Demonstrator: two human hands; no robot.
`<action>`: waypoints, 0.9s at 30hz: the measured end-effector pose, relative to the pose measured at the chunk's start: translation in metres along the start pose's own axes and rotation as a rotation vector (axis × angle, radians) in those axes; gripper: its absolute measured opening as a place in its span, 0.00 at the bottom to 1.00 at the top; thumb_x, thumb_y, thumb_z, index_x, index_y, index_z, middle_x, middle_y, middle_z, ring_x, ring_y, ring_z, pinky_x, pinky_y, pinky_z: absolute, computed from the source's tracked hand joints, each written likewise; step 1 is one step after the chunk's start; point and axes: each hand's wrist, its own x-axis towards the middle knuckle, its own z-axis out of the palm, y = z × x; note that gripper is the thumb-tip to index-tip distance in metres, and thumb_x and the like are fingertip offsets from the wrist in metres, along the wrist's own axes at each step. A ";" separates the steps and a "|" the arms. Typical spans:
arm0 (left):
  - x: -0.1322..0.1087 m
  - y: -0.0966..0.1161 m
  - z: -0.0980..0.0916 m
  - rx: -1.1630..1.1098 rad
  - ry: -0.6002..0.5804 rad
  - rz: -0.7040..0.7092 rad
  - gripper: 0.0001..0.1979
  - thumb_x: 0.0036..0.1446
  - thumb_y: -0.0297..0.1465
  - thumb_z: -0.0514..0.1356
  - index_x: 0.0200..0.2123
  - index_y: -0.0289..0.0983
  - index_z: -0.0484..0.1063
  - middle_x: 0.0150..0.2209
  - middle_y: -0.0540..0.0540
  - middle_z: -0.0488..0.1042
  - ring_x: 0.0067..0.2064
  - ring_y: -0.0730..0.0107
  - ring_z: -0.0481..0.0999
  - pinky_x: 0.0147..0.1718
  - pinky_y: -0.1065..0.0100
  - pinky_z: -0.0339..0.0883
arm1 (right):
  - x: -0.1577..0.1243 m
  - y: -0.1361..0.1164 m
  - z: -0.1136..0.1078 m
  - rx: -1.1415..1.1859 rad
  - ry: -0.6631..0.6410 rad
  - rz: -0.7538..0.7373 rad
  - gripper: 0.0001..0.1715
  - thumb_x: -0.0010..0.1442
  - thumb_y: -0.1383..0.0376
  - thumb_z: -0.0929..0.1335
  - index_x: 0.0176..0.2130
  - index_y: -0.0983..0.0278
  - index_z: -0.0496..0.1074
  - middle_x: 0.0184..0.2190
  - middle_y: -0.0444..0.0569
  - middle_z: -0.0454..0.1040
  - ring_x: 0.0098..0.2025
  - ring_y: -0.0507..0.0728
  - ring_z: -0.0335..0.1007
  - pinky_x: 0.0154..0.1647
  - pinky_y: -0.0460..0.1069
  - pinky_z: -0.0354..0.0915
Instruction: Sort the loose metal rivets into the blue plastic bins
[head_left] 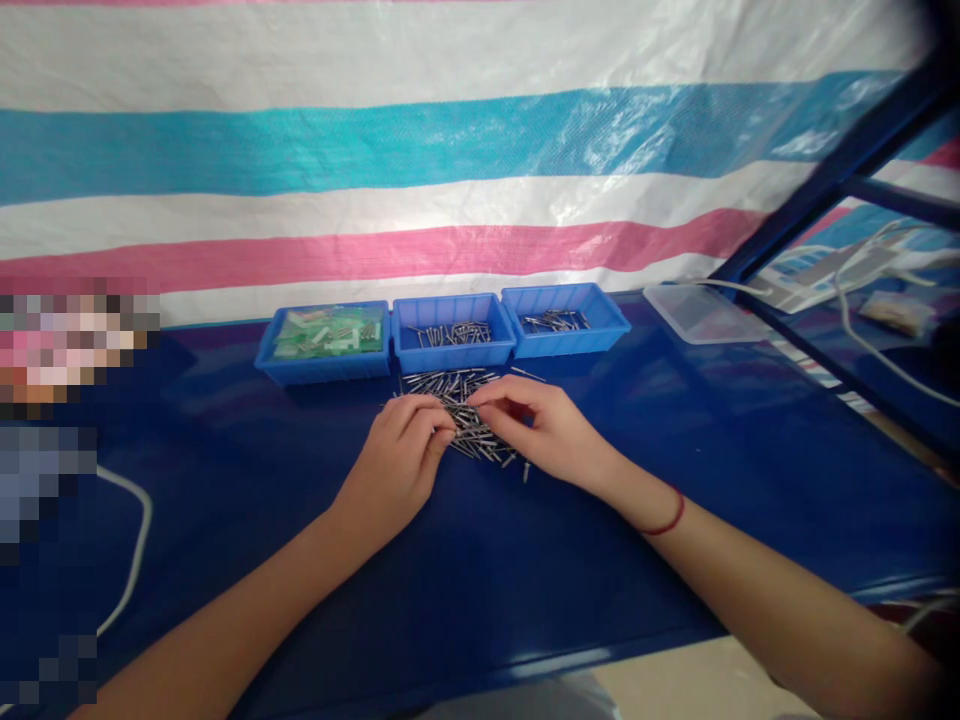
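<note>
A loose pile of thin, silvery metal fasteners lies on the dark blue table; they look like rivets or screws, too small to tell which. My left hand is at the pile's left side, thumb and fingers pinched together, and what they hold is hidden. Over the right side of the pile, my right hand pinches the end of a thin metal fastener between thumb and forefinger. Behind the pile stand a middle blue bin and a right blue bin, both with similar fasteners inside.
A left blue bin holds green-tinted bags with small pieces. A clear plastic lid or tray lies at the back right beside a dark metal frame. White cables run at both sides. Striped sheeting hangs behind.
</note>
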 end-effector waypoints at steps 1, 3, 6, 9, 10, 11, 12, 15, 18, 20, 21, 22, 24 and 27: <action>0.000 -0.001 -0.001 -0.040 0.015 -0.025 0.07 0.65 0.28 0.51 0.38 0.35 0.68 0.42 0.42 0.71 0.46 0.62 0.69 0.47 0.60 0.62 | -0.001 -0.001 0.001 -0.025 -0.040 -0.039 0.09 0.59 0.66 0.67 0.39 0.64 0.76 0.32 0.47 0.74 0.27 0.49 0.65 0.27 0.46 0.61; 0.001 -0.001 -0.002 -0.101 0.016 -0.056 0.07 0.65 0.28 0.50 0.38 0.36 0.67 0.41 0.43 0.70 0.45 0.63 0.69 0.47 0.61 0.63 | -0.004 -0.004 0.004 -0.028 -0.077 -0.086 0.09 0.58 0.67 0.68 0.40 0.64 0.76 0.30 0.46 0.73 0.25 0.49 0.63 0.26 0.45 0.61; 0.001 0.000 -0.003 -0.151 0.001 -0.083 0.07 0.66 0.28 0.50 0.37 0.36 0.67 0.40 0.44 0.70 0.45 0.65 0.69 0.47 0.61 0.63 | -0.006 -0.008 0.005 0.008 -0.050 -0.111 0.07 0.58 0.67 0.69 0.39 0.64 0.76 0.29 0.46 0.72 0.26 0.49 0.64 0.27 0.46 0.62; 0.001 0.001 -0.003 -0.179 -0.015 -0.105 0.07 0.66 0.28 0.49 0.37 0.36 0.67 0.40 0.44 0.70 0.44 0.65 0.70 0.47 0.61 0.63 | -0.006 -0.011 0.004 0.033 -0.030 -0.124 0.06 0.58 0.66 0.69 0.38 0.64 0.76 0.31 0.48 0.74 0.28 0.50 0.66 0.27 0.46 0.63; 0.001 0.001 -0.003 -0.187 -0.021 -0.111 0.07 0.66 0.28 0.49 0.37 0.36 0.67 0.40 0.44 0.70 0.44 0.65 0.70 0.46 0.61 0.64 | -0.006 -0.012 0.004 0.035 -0.027 -0.131 0.06 0.58 0.66 0.69 0.37 0.64 0.76 0.32 0.48 0.74 0.29 0.50 0.67 0.27 0.46 0.63; 0.001 0.001 -0.002 -0.196 -0.027 -0.115 0.08 0.66 0.28 0.49 0.37 0.36 0.67 0.40 0.43 0.70 0.44 0.65 0.70 0.46 0.61 0.64 | -0.006 -0.013 0.004 0.034 -0.026 -0.138 0.06 0.58 0.66 0.69 0.37 0.63 0.76 0.32 0.48 0.74 0.29 0.51 0.67 0.27 0.46 0.63; 0.001 0.001 -0.002 -0.204 -0.035 -0.119 0.08 0.65 0.28 0.50 0.38 0.36 0.67 0.40 0.43 0.71 0.45 0.65 0.70 0.47 0.61 0.64 | -0.006 -0.013 0.004 0.029 -0.022 -0.145 0.06 0.59 0.66 0.69 0.37 0.63 0.76 0.31 0.48 0.74 0.30 0.51 0.67 0.27 0.46 0.63; 0.002 0.002 -0.003 -0.227 -0.051 -0.122 0.09 0.65 0.28 0.50 0.38 0.37 0.69 0.41 0.43 0.71 0.46 0.64 0.71 0.48 0.61 0.64 | -0.007 -0.013 0.005 0.000 -0.006 -0.165 0.06 0.59 0.65 0.69 0.35 0.63 0.76 0.29 0.48 0.74 0.29 0.51 0.67 0.27 0.47 0.64; 0.001 0.005 -0.004 -0.245 -0.043 -0.112 0.09 0.65 0.27 0.50 0.42 0.37 0.70 0.43 0.43 0.71 0.48 0.64 0.70 0.49 0.61 0.64 | -0.008 -0.011 0.005 -0.040 0.002 -0.193 0.06 0.59 0.64 0.69 0.35 0.63 0.76 0.30 0.48 0.75 0.27 0.51 0.66 0.28 0.47 0.64; 0.001 0.007 -0.005 -0.250 -0.044 -0.096 0.09 0.65 0.28 0.51 0.45 0.37 0.70 0.45 0.42 0.71 0.49 0.64 0.70 0.50 0.61 0.64 | -0.009 -0.011 0.006 -0.061 0.003 -0.216 0.06 0.60 0.64 0.69 0.36 0.63 0.77 0.31 0.48 0.76 0.28 0.51 0.67 0.28 0.47 0.65; 0.001 0.008 -0.005 -0.248 -0.050 -0.086 0.09 0.64 0.28 0.52 0.45 0.38 0.70 0.45 0.42 0.71 0.49 0.64 0.70 0.50 0.61 0.64 | -0.009 -0.011 0.006 -0.068 0.005 -0.227 0.06 0.60 0.64 0.68 0.36 0.62 0.77 0.32 0.49 0.76 0.28 0.51 0.68 0.29 0.47 0.66; 0.001 0.009 -0.005 -0.244 -0.056 -0.077 0.09 0.64 0.29 0.53 0.45 0.38 0.70 0.45 0.42 0.71 0.49 0.64 0.70 0.50 0.61 0.64 | -0.010 -0.011 0.006 -0.073 0.008 -0.241 0.07 0.60 0.64 0.68 0.37 0.62 0.77 0.33 0.49 0.76 0.29 0.51 0.69 0.29 0.47 0.67; 0.001 0.009 -0.005 -0.241 -0.063 -0.065 0.07 0.64 0.30 0.54 0.42 0.38 0.71 0.44 0.43 0.72 0.48 0.64 0.71 0.49 0.62 0.65 | -0.011 -0.012 0.007 -0.074 0.018 -0.277 0.07 0.60 0.65 0.68 0.39 0.62 0.77 0.34 0.49 0.77 0.31 0.51 0.71 0.29 0.47 0.68; 0.001 0.008 -0.006 -0.249 -0.039 -0.075 0.06 0.63 0.30 0.55 0.40 0.38 0.71 0.42 0.43 0.72 0.47 0.65 0.72 0.48 0.63 0.66 | -0.012 -0.012 0.007 -0.088 0.037 -0.331 0.07 0.60 0.66 0.69 0.40 0.61 0.77 0.35 0.49 0.77 0.33 0.52 0.72 0.31 0.47 0.70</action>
